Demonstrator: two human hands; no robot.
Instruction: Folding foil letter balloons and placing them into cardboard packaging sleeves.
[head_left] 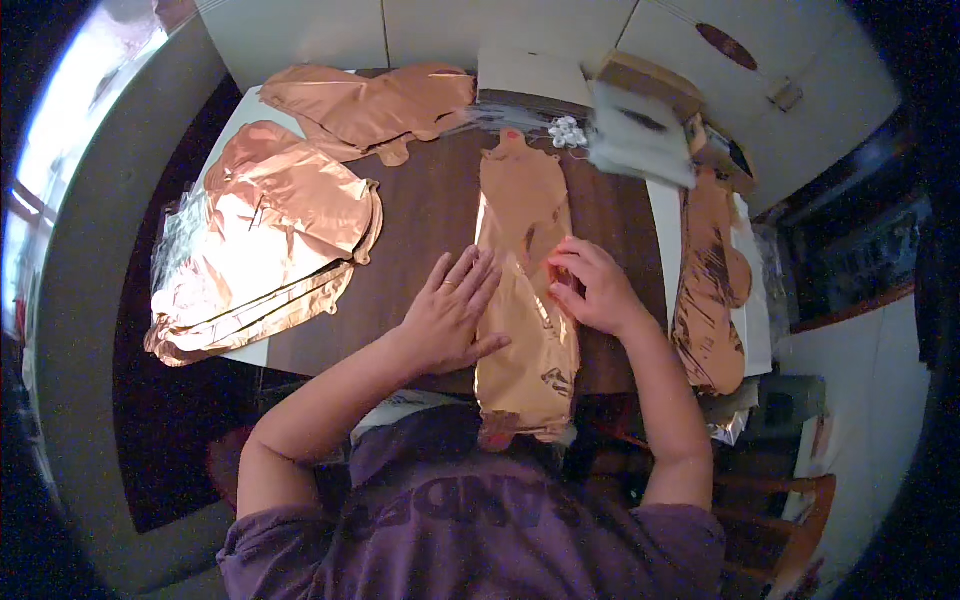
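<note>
Hands in view: 2. The left hand [455, 310] is spread flat, palm down, over the left edge of 1 copper-coloured foil piece [525, 210], gripping nothing; 1 ring [449, 285] is worn on a finger. The right hand [602, 290] has bent fingers and thumb at the foil's right edge; whether it pinches the foil cannot be told.

The foil piece lies lengthwise at the centre of the frame on the brown counter [425, 215], its lower end reaching past the near edge to the purple shirt [520, 520].

Other copper foil is in 3 groups: the left stack [300, 200], the upper-left stack [370, 105] and the right stack [706, 290]. Layers in each cannot be counted reliably.

Containers: 1 brown cardboard box [650, 82], upper right, contents hidden; 1 cloudy plastic bag [630, 140] before it, contents unclear. Beside the bag is 1 white cluster [567, 132].
</note>
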